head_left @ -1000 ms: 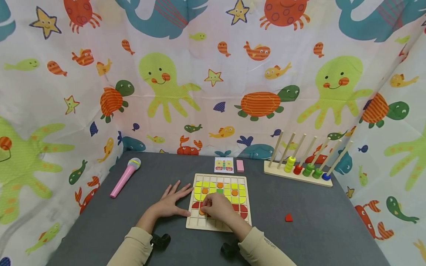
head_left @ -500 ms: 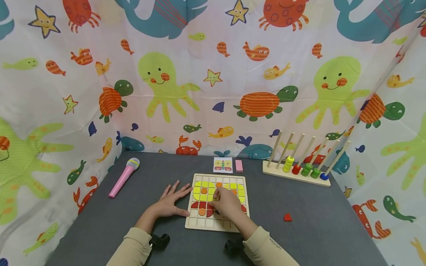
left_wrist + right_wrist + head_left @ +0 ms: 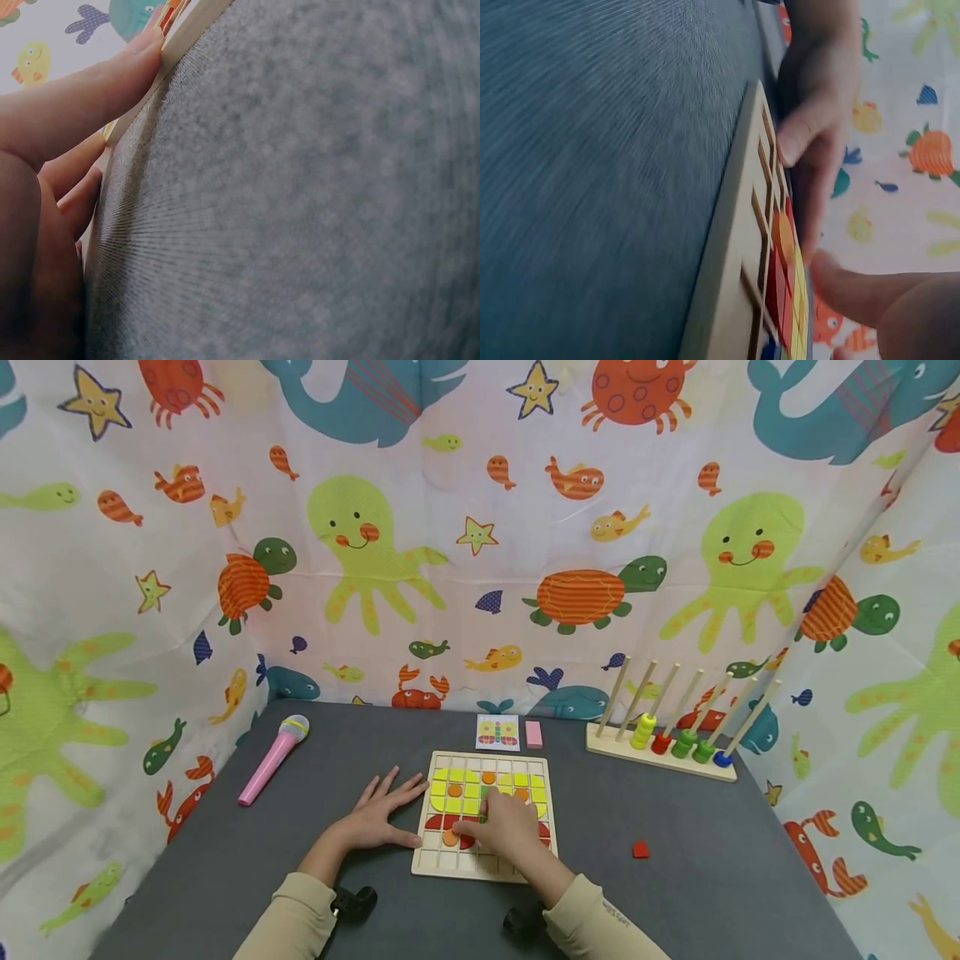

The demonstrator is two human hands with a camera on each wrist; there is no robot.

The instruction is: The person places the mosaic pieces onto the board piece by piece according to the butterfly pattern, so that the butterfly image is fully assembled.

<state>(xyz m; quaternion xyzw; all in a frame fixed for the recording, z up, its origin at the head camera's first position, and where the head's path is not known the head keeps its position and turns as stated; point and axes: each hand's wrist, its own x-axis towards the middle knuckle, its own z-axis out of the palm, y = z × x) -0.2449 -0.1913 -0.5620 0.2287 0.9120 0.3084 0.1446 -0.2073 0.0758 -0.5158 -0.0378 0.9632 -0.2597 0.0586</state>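
A square wooden grid board (image 3: 435,862) lies on the table, filled with yellow tiles (image 3: 471,790), orange discs (image 3: 450,838) and dark red pieces (image 3: 435,821). My left hand (image 3: 371,823) is spread flat at the board's left side, its thumb (image 3: 90,105) touching the edge. Over the board's middle is my right hand (image 3: 513,828), index finger stretched toward the green tile (image 3: 485,792) and thumb held apart near the red pieces. The right wrist view shows that thumb (image 3: 847,291) straight, close over the tiles. Part of the board is hidden under the right hand.
A small picture card (image 3: 497,732) and a pink block (image 3: 533,735) lie behind the board. A peg rack with coloured beads (image 3: 660,752) stands at the back right. A pink toy microphone (image 3: 272,762) lies left, and a loose red piece (image 3: 640,849) lies right.
My right hand has gone from the orange disc at the lower left to the board's middle, and its thumb has spread from the index finger. The left hand stays at the edge.
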